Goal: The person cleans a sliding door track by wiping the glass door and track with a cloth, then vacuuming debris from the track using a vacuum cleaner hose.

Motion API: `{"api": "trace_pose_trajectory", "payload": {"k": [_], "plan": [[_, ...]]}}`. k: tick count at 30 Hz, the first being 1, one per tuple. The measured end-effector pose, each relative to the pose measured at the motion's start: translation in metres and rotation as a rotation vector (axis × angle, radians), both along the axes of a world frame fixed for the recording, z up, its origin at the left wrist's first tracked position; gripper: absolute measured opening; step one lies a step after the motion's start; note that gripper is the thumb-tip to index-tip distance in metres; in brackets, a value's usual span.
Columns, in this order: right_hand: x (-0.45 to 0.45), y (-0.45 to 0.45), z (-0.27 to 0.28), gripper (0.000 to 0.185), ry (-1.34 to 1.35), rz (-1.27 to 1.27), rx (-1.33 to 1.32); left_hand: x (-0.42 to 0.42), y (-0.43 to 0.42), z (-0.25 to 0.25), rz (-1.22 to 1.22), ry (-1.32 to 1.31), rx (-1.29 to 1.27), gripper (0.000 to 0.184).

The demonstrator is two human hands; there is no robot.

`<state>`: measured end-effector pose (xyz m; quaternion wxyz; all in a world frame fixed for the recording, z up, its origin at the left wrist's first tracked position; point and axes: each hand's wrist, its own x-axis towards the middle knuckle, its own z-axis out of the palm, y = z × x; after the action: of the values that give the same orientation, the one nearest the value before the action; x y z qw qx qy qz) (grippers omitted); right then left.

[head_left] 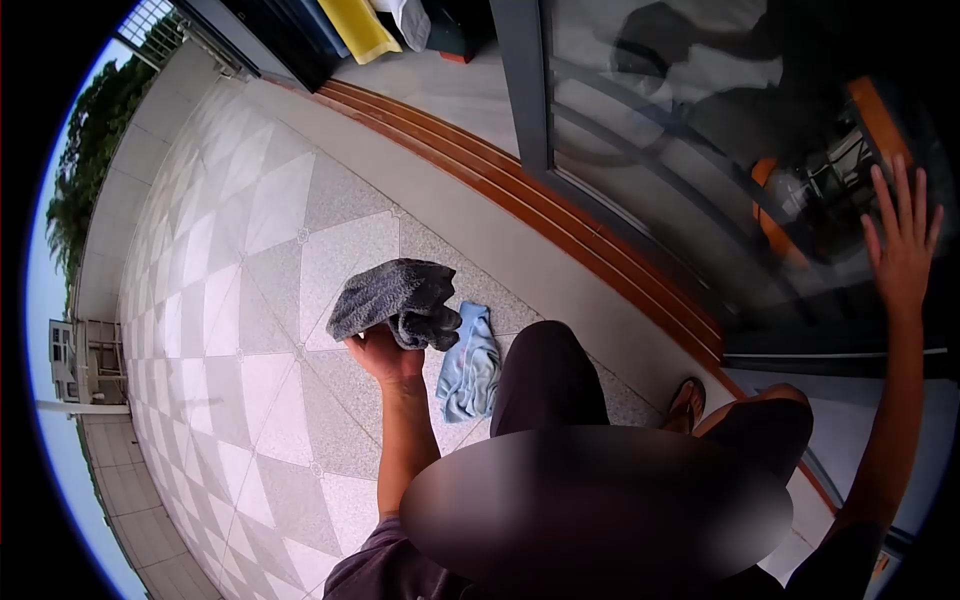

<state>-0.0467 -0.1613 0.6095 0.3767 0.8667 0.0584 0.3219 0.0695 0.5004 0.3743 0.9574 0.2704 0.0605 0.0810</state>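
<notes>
A crumpled dark grey cloth (pixel 395 298) is gripped in my left hand (pixel 385 355), held up above the tiled floor; the cloth hides most of the fingers. Just right of it, a light blue cloth (pixel 470 365) lies bunched on the tiles beside my knee. My right hand (pixel 904 225) is raised at the far right with its fingers spread, at the glass door panel (pixel 660 150). It holds nothing; whether the palm presses on the glass I cannot tell for certain.
An orange-brown sliding track (pixel 440 130) runs diagonally below the dark door frame (pixel 522 90). Through the doorway hangs a yellow cloth (pixel 358 28). A low wall (pixel 125 180) edges the checkered floor (pixel 240 330) at left. My sandalled foot (pixel 687 402) stands near the track.
</notes>
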Motion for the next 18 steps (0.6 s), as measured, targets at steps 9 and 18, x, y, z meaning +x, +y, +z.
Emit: {"api": "trace_pose_trajectory", "payload": {"k": [9,18], "plan": [[0.025,0.074,-0.028,0.05,-0.198,0.119,0.219,-0.007,0.002,-0.005,0.03,0.091,0.013,0.054],[0.158,0.181,-0.069,0.067,0.393,0.312,0.23,-0.011,-0.001,0.01,-0.054,0.076,-0.068,0.059]]}}
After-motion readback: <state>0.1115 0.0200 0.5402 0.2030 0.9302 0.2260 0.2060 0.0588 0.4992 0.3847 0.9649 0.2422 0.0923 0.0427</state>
